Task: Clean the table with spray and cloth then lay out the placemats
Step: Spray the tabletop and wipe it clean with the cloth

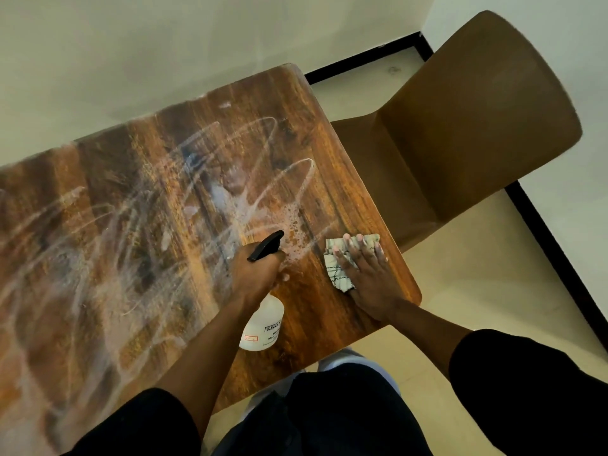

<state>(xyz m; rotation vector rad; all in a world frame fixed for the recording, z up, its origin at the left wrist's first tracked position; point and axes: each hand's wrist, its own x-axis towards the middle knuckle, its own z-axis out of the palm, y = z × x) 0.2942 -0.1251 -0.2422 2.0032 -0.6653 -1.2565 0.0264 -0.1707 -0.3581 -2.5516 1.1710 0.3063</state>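
A brown wooden table (98,245) fills the left and middle, smeared with pale curved wipe streaks and a patch of wet droplets near its right end. My left hand (256,274) grips the neck of a white spray bottle (265,325) with a black trigger head, its nozzle pointing up-right toward the droplets. My right hand (365,274) lies flat, fingers spread, pressing a folded pale checked cloth (335,258) onto the table near its right edge. No placemats are in sight.
A brown chair (460,126) stands close against the table's right end. A pale wall runs along the table's far side. Cream floor tiles with a black skirting strip (559,245) lie to the right. My dark-clothed body is at the near edge.
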